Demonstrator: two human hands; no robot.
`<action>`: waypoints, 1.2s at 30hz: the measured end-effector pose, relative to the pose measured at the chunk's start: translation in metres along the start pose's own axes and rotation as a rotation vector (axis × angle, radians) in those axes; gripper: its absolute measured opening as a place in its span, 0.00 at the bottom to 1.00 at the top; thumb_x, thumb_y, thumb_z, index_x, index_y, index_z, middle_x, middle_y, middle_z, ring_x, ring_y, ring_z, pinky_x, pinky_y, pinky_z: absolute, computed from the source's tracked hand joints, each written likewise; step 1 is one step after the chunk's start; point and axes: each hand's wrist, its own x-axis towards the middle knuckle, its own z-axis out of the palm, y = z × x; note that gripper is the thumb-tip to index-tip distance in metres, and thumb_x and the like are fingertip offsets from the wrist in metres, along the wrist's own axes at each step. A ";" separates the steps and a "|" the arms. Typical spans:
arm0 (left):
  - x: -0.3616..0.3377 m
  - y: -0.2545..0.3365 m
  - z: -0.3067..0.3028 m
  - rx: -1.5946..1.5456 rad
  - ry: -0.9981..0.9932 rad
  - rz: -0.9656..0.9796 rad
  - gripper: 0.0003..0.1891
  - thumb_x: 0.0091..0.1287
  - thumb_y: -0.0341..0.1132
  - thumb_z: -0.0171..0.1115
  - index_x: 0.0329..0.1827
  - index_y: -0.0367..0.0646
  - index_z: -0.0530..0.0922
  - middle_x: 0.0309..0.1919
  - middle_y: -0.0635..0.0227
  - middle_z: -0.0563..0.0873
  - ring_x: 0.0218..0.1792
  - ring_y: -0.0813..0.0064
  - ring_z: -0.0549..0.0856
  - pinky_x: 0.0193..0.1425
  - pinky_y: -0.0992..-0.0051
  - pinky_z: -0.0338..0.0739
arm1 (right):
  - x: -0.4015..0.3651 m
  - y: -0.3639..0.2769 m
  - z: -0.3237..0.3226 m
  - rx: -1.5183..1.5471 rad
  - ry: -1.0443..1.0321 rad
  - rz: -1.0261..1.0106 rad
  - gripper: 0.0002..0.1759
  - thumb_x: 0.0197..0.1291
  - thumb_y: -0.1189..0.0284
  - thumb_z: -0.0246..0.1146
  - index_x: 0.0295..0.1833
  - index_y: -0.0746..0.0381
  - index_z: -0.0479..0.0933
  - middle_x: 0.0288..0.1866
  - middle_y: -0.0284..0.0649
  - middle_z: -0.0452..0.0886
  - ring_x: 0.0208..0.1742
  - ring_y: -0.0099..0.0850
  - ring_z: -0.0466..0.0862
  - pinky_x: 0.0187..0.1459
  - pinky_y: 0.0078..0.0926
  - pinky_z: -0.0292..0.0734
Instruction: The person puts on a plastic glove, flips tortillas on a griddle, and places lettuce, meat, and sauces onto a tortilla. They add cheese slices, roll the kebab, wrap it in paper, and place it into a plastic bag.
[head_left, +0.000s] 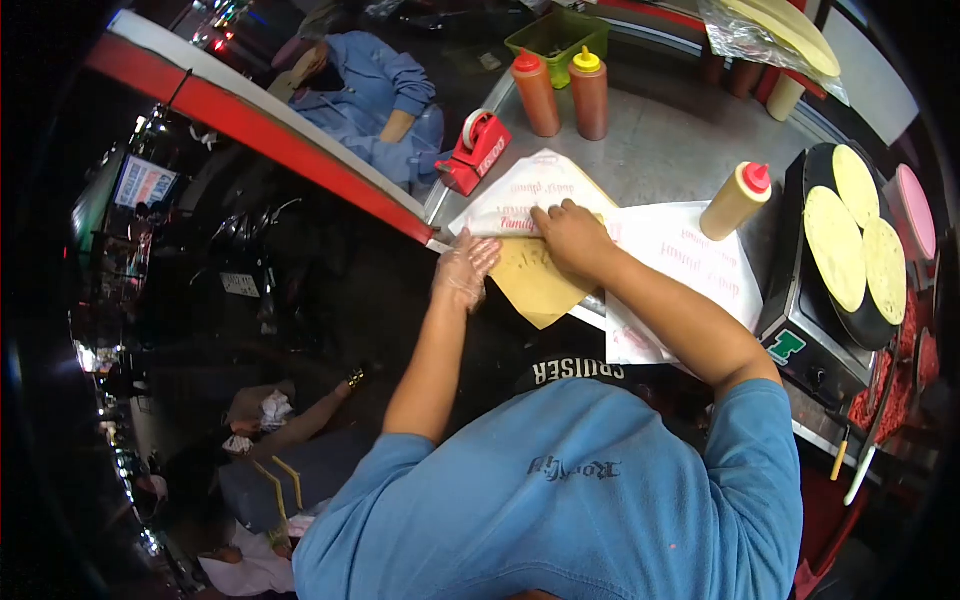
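My left hand (467,270), in a clear plastic glove, lies at the left edge of a brown paper sheet (543,285), its fingers stretched out. My right hand (577,237) is bare, its fingers bent and pressed on the white wrapping paper (530,190) with red print, near the border with the brown sheet. Whether anything lies inside the paper is hidden. To the right, under my right forearm, is another printed white sheet (685,255). A squeeze bottle of pale sauce (736,203) with a red cap stands on it.
Two red-brown sauce bottles (537,97) and a green basket (560,38) stand farther back beside a red tape dispenser (476,152). At right, flatbreads (835,250) lie on a griddle (810,335), with chopped red filling (883,400) beyond. A person (375,95) sits past the red-edged counter.
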 end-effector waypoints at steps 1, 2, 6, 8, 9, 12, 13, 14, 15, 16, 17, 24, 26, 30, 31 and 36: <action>-0.006 -0.009 0.001 -0.015 0.094 0.050 0.28 0.78 0.47 0.62 0.64 0.25 0.72 0.59 0.46 0.84 0.59 0.57 0.86 0.64 0.66 0.84 | -0.008 -0.009 -0.001 -0.009 -0.020 -0.012 0.19 0.59 0.76 0.61 0.57 0.66 0.78 0.42 0.49 0.86 0.48 0.45 0.85 0.48 0.41 0.83; -0.019 -0.015 0.006 -0.033 0.192 0.097 0.25 0.77 0.42 0.65 0.62 0.25 0.74 0.57 0.48 0.85 0.55 0.60 0.88 0.61 0.68 0.86 | -0.017 -0.015 0.005 -0.067 -0.017 -0.061 0.22 0.59 0.75 0.62 0.60 0.67 0.78 0.41 0.47 0.85 0.47 0.44 0.85 0.47 0.39 0.83; -0.048 -0.040 -0.013 0.006 0.302 0.253 0.11 0.73 0.27 0.69 0.54 0.33 0.82 0.45 0.62 0.88 0.41 0.70 0.88 0.48 0.72 0.86 | -0.033 -0.038 0.002 -0.070 -0.030 -0.117 0.23 0.59 0.74 0.62 0.61 0.67 0.78 0.41 0.46 0.85 0.47 0.42 0.84 0.47 0.38 0.82; -0.054 -0.047 -0.021 0.061 0.311 0.367 0.14 0.73 0.27 0.68 0.60 0.33 0.83 0.46 0.60 0.90 0.41 0.71 0.90 0.47 0.72 0.86 | -0.035 -0.045 -0.002 -0.058 -0.053 -0.123 0.23 0.59 0.74 0.62 0.60 0.67 0.78 0.42 0.46 0.86 0.47 0.42 0.84 0.48 0.38 0.81; -0.056 -0.045 -0.025 0.477 0.296 0.618 0.15 0.73 0.27 0.67 0.60 0.34 0.83 0.48 0.56 0.90 0.43 0.67 0.91 0.49 0.70 0.86 | -0.034 -0.045 -0.003 -0.057 -0.041 -0.110 0.23 0.58 0.75 0.62 0.60 0.67 0.78 0.42 0.46 0.86 0.48 0.42 0.84 0.50 0.38 0.80; -0.069 -0.026 -0.023 1.084 0.166 0.779 0.18 0.73 0.27 0.64 0.65 0.36 0.81 0.56 0.46 0.88 0.51 0.54 0.91 0.57 0.63 0.85 | -0.032 -0.045 -0.003 -0.048 -0.026 -0.088 0.23 0.57 0.75 0.63 0.60 0.68 0.78 0.42 0.46 0.86 0.49 0.43 0.84 0.55 0.40 0.78; -0.062 -0.026 -0.025 1.122 0.059 0.966 0.19 0.73 0.27 0.64 0.66 0.37 0.80 0.57 0.46 0.87 0.53 0.50 0.89 0.59 0.60 0.83 | -0.032 -0.046 -0.003 -0.049 -0.020 -0.085 0.22 0.57 0.75 0.63 0.59 0.67 0.79 0.43 0.46 0.85 0.50 0.43 0.83 0.56 0.40 0.77; -0.060 -0.023 -0.025 1.150 -0.049 1.148 0.20 0.73 0.27 0.64 0.67 0.38 0.79 0.59 0.46 0.86 0.56 0.46 0.88 0.61 0.56 0.82 | -0.033 -0.048 -0.004 -0.046 -0.019 -0.082 0.22 0.57 0.75 0.63 0.59 0.67 0.79 0.45 0.46 0.84 0.51 0.43 0.82 0.57 0.41 0.76; -0.057 -0.018 -0.026 1.219 -0.090 1.193 0.23 0.69 0.31 0.69 0.68 0.41 0.79 0.60 0.51 0.86 0.60 0.47 0.85 0.63 0.53 0.78 | -0.030 -0.049 -0.006 -0.052 -0.029 -0.082 0.22 0.57 0.75 0.63 0.59 0.67 0.79 0.45 0.46 0.84 0.51 0.43 0.82 0.57 0.41 0.76; -0.054 -0.011 -0.029 1.207 -0.091 1.185 0.23 0.69 0.31 0.69 0.68 0.41 0.79 0.60 0.51 0.86 0.60 0.47 0.85 0.63 0.53 0.78 | -0.028 -0.051 -0.008 -0.034 0.027 -0.079 0.22 0.57 0.74 0.63 0.58 0.66 0.80 0.46 0.45 0.83 0.53 0.43 0.81 0.58 0.41 0.75; -0.055 0.005 -0.026 1.293 -0.183 1.208 0.25 0.66 0.33 0.72 0.67 0.42 0.80 0.59 0.53 0.86 0.59 0.49 0.84 0.63 0.54 0.79 | -0.027 -0.052 -0.010 -0.018 0.081 -0.076 0.21 0.57 0.74 0.64 0.58 0.66 0.80 0.47 0.45 0.82 0.54 0.43 0.80 0.59 0.40 0.73; 0.018 0.038 -0.045 1.442 -0.742 1.220 0.27 0.67 0.49 0.70 0.66 0.45 0.81 0.46 0.58 0.87 0.50 0.56 0.86 0.56 0.57 0.81 | -0.012 -0.040 -0.011 0.053 0.023 -0.076 0.20 0.59 0.69 0.68 0.55 0.65 0.81 0.46 0.44 0.83 0.54 0.42 0.80 0.61 0.43 0.72; 0.036 0.046 -0.040 1.467 -0.790 1.099 0.23 0.73 0.52 0.63 0.60 0.44 0.82 0.43 0.55 0.88 0.48 0.53 0.86 0.55 0.56 0.81 | -0.005 -0.036 -0.017 0.070 -0.059 -0.027 0.20 0.61 0.67 0.70 0.56 0.64 0.81 0.47 0.46 0.85 0.54 0.45 0.81 0.63 0.43 0.71; 0.057 0.076 -0.009 1.622 -0.896 0.769 0.19 0.77 0.51 0.57 0.51 0.42 0.82 0.44 0.54 0.87 0.47 0.50 0.86 0.54 0.54 0.78 | 0.031 0.006 -0.016 0.288 -0.193 -0.027 0.21 0.59 0.66 0.71 0.59 0.57 0.84 0.52 0.50 0.87 0.58 0.51 0.84 0.61 0.49 0.76; 0.062 0.080 -0.003 1.655 -0.895 0.722 0.19 0.78 0.50 0.55 0.46 0.42 0.83 0.41 0.52 0.86 0.45 0.48 0.85 0.53 0.53 0.78 | 0.044 0.016 -0.013 0.264 -0.193 0.151 0.21 0.59 0.67 0.71 0.58 0.60 0.83 0.52 0.51 0.87 0.57 0.51 0.84 0.60 0.46 0.77; 0.094 0.075 0.003 1.609 -0.783 0.701 0.21 0.73 0.52 0.62 0.35 0.41 0.83 0.35 0.51 0.84 0.43 0.48 0.85 0.49 0.53 0.77 | 0.114 0.038 0.005 0.202 -0.231 0.551 0.21 0.57 0.68 0.76 0.53 0.65 0.83 0.52 0.52 0.87 0.53 0.48 0.86 0.56 0.41 0.79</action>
